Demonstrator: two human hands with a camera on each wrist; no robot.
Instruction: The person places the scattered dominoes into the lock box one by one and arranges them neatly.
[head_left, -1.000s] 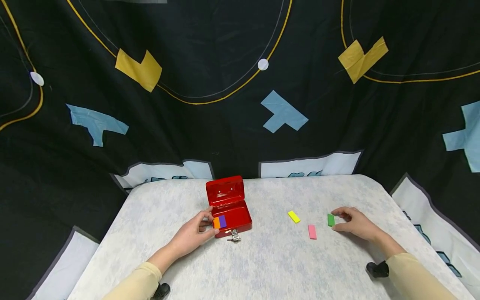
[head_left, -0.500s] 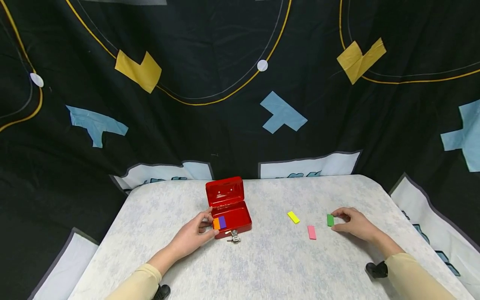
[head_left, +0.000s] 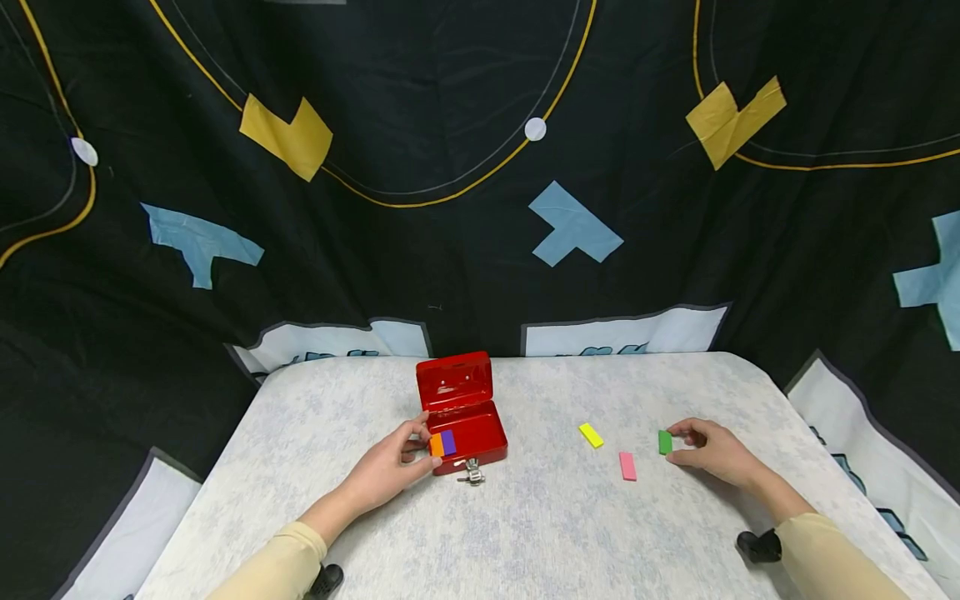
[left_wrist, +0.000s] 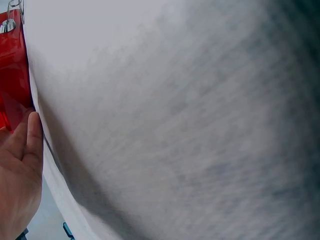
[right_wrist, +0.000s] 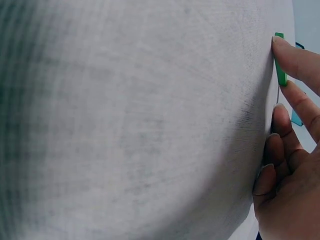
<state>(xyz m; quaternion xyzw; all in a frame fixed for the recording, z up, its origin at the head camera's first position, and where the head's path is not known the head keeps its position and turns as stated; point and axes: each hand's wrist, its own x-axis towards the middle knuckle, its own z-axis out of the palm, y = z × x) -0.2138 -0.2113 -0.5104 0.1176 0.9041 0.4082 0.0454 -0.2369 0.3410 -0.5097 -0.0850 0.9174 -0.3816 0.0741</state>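
Observation:
An open red metal cash box [head_left: 480, 429] stands left of the table's middle, its lid [head_left: 455, 381] tilted up at the back. Side by side at its left end lie an orange block [head_left: 437, 445] and a purple block [head_left: 448, 442]. My left hand [head_left: 382, 471] grips that end, thumb at the front corner and forefinger towards the back; the left wrist view shows fingers against the red wall [left_wrist: 12, 65]. Over on the right, my right hand [head_left: 712, 454] pinches a flat green block [head_left: 665, 442] by its two ends between thumb and forefinger. The block [right_wrist: 280, 60] is at the table surface.
Between box and right hand lie a yellow block [head_left: 591, 435] and a pink block [head_left: 627, 467]. A metal latch with keys [head_left: 472, 473] hangs at the box's front. The pale table [head_left: 540, 533] ends at a dark curtain [head_left: 450, 275] behind.
The view shifts slightly with the head. Both hands keep their places, the left at the box and the right at the green block.

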